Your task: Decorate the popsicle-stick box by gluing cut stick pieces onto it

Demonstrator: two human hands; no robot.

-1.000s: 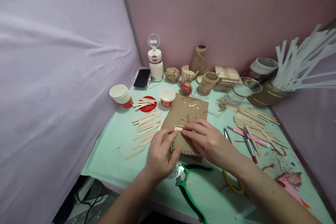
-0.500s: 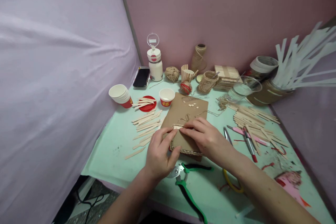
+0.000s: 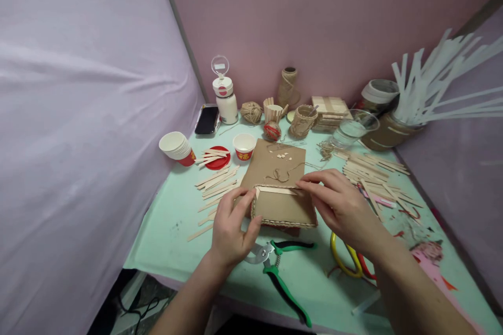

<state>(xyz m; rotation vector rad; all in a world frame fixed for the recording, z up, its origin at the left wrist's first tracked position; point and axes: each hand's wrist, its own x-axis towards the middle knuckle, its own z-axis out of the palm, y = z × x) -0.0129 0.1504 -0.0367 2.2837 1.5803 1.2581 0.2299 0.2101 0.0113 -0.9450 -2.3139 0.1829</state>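
A rectangular cardboard panel edged with braided twine lies near the middle of the table. A thin wooden stick lies along its far edge, with a short slanted piece at the left corner. My left hand rests against the panel's left side, its thumb and fingers spread apart. At the far right corner, the fingertips of my right hand are pinched together; what sits between them is hidden. Beneath the panel is a larger brown board, with a loose strand of twine and small wood chips on it.
Green-handled pruning shears lie open in front. Yellow-handled scissors are near my right forearm. Wooden sticks lie left, more on the right. Paper cups, a red lid, a white bottle and a clear cup stand around.
My right hand has slid rightward along the panel's far edge, away from my left hand, uncovering the wooden stick. My left hand stays at the left side. The view has shifted slightly.
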